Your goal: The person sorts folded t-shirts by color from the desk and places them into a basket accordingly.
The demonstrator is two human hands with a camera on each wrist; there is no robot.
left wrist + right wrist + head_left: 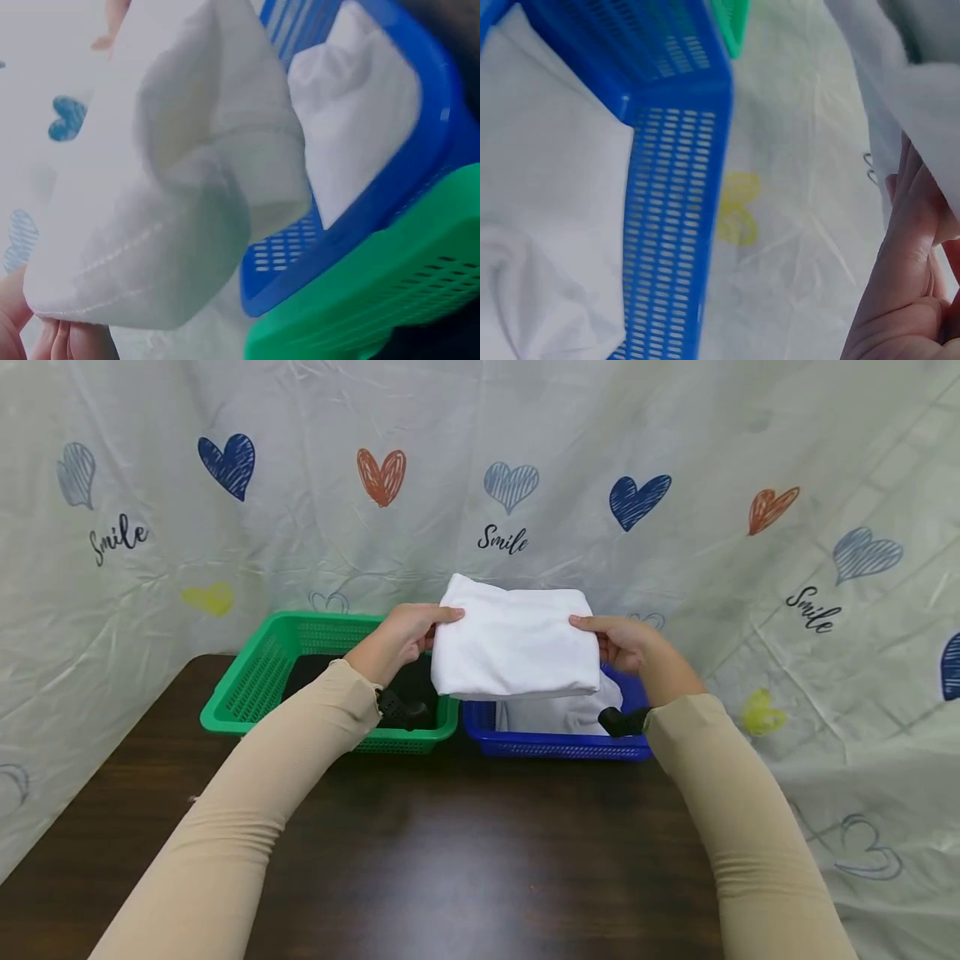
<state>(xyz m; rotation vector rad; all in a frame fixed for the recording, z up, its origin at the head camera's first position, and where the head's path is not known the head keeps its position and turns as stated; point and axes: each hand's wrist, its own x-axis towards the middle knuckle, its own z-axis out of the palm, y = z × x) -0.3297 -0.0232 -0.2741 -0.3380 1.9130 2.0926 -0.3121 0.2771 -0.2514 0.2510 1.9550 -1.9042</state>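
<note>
A folded white cloth [517,643] is held up in the air by both hands, above the front of two baskets. At its left edge the left hand [405,631] pinches it, thumb on top. The right hand [624,643] grips the opposite edge the same way. In the left wrist view, stitched lines run along the cloth [127,277] and its underside hangs in loose folds. Below it, partly hidden, the blue basket [562,747] contains more white fabric [547,172], which lies rumpled.
Left of the blue basket stands a green basket [240,689] with black fabric [300,672] inside. Both rest on a dark wooden table [480,860]. A pale curtain [450,410] printed with hearts and "Smile" hangs behind and at the sides.
</note>
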